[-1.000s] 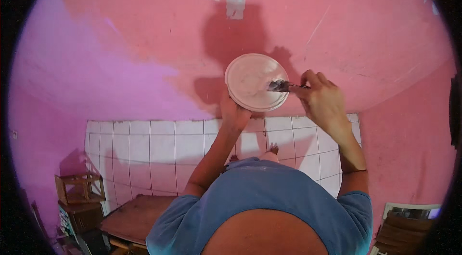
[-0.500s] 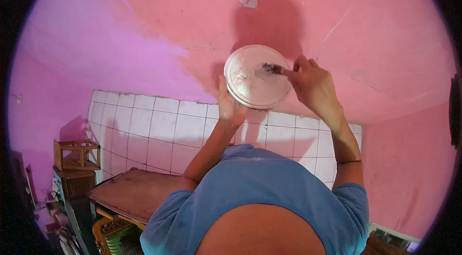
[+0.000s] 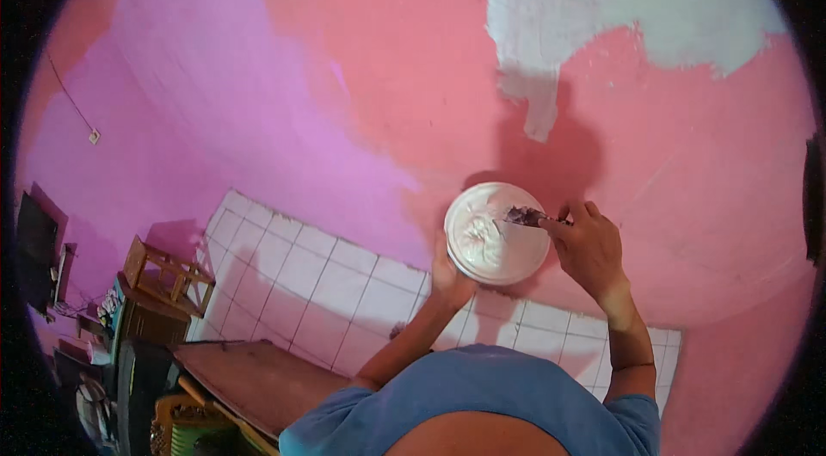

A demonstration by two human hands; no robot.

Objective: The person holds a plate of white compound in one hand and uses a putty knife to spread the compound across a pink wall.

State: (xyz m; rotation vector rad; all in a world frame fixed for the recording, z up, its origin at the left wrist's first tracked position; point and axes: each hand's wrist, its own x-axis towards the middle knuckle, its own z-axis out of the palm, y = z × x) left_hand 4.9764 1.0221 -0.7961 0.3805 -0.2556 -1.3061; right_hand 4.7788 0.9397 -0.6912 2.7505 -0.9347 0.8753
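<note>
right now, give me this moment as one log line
left hand: holds white bowl | right hand: putty knife in bowl | wall: pink, white patch

A room in a home under repair. Pink wall (image 3: 361, 69) with white plaster patch (image 3: 619, 0), tiled base (image 3: 318, 284), wooden furniture (image 3: 163, 271).

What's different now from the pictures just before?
The view has swung up the pink wall, so a much bigger white patch shows and the furniture sits lower left. The left hand still holds the round white container; the right hand still keeps the small scraper at its rim.
</note>
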